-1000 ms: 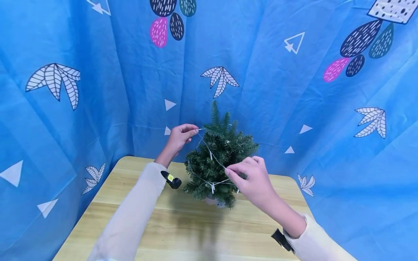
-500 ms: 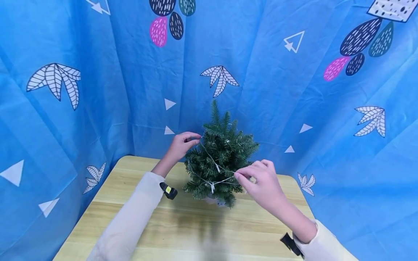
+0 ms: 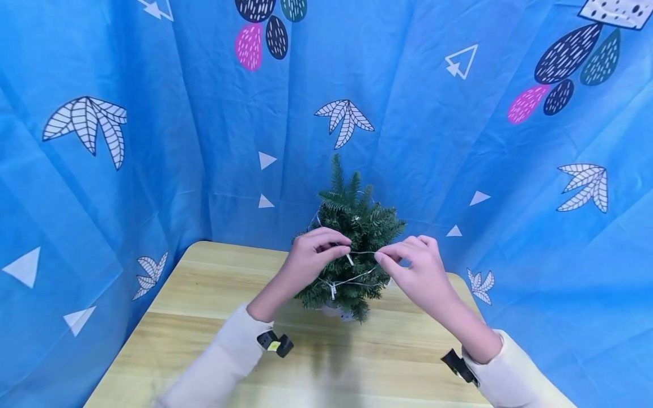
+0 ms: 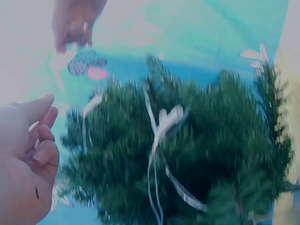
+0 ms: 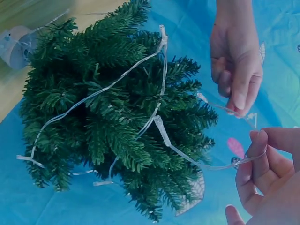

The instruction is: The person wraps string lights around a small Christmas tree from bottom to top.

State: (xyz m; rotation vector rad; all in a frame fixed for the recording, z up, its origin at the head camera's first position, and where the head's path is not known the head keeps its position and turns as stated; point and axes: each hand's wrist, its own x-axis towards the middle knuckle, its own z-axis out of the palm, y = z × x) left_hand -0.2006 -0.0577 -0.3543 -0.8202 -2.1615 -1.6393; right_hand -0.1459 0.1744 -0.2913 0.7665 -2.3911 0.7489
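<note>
A small green artificial Christmas tree point(image 3: 357, 221) stands upright on the table, wound with a clear-wired string of lights point(image 5: 161, 130). In front of its branches my left hand point(image 3: 312, 255) pinches the light wire between thumb and fingers, close to a white bulb point(image 3: 350, 259). A short way to the right, my right hand point(image 3: 415, 272) also pinches the wire, and a length of it spans the gap between both hands. Lower down, another bulb point(image 3: 333, 291) hangs where strands cross the front. The right wrist view shows the wire running from the branches to my right fingertips point(image 5: 258, 136).
The tree's pale base point(image 5: 18, 47) rests on the wooden table point(image 3: 204, 317). Behind and at both sides hangs a blue patterned curtain point(image 3: 408, 141). Each sleeve carries a black wrist camera, the left one point(image 3: 275, 343) nearer the tree's front.
My left hand has come down and rightward from beside the tree to its front. My right hand has shifted right, drawing the wire along, then risen slightly.
</note>
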